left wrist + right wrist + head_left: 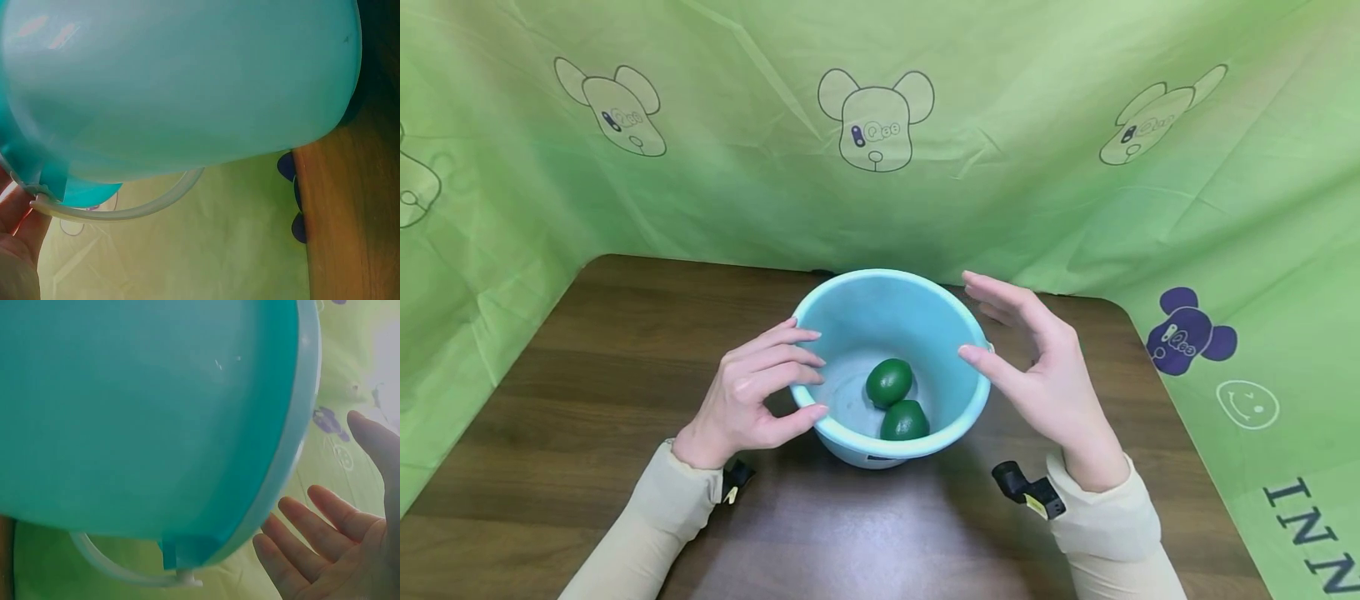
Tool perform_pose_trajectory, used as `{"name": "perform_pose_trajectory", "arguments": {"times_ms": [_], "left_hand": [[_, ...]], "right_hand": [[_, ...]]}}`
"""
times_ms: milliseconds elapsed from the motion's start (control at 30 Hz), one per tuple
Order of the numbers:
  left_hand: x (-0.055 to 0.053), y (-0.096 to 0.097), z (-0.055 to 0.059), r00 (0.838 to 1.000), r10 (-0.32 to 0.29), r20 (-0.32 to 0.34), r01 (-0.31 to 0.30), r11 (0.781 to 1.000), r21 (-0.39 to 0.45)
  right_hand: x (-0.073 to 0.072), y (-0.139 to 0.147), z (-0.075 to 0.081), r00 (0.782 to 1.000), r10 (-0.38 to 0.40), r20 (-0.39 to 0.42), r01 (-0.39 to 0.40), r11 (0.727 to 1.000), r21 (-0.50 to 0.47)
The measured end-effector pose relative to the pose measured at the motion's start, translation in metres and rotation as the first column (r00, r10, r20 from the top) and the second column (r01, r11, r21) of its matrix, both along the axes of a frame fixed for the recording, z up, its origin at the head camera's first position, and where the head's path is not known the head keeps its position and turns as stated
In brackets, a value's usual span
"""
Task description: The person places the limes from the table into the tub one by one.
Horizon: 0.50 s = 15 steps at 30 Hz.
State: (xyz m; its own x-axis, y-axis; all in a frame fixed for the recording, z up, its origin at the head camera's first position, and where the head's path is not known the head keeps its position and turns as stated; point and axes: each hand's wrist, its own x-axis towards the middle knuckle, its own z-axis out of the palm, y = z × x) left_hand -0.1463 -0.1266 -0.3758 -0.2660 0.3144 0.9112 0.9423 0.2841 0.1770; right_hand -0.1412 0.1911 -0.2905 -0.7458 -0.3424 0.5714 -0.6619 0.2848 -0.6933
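Ideally, hold the bucket level between the left grip, hooked over its rim, and the right grip, fingers apart just beside it, so the limes inside don't roll.

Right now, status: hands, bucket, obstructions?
Left hand fingers over bucket rim; right hand open at opposite side. Bucket upright on table, two green fruits inside. No obstruction seen.
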Motion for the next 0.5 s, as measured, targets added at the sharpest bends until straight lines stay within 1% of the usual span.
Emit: {"name": "perform_pose_trajectory", "arguments": {"times_ms": [233, 500], "left_hand": [[-0.001, -0.001, 0.0, 1.0, -0.008, -0.002, 0.008, 1.0, -0.009], [-0.002, -0.002, -0.001, 1.0, -0.005, 0.004, 0.005, 1.0, -0.009]], "right_hand": [[0.001, 0.006, 0.001, 0.999, -0.03, -0.031, 0.03, 0.999, -0.029], [0.011, 0.002, 0.016, 0.996, -0.074, -0.044, 0.073, 0.997, -0.032]]}}
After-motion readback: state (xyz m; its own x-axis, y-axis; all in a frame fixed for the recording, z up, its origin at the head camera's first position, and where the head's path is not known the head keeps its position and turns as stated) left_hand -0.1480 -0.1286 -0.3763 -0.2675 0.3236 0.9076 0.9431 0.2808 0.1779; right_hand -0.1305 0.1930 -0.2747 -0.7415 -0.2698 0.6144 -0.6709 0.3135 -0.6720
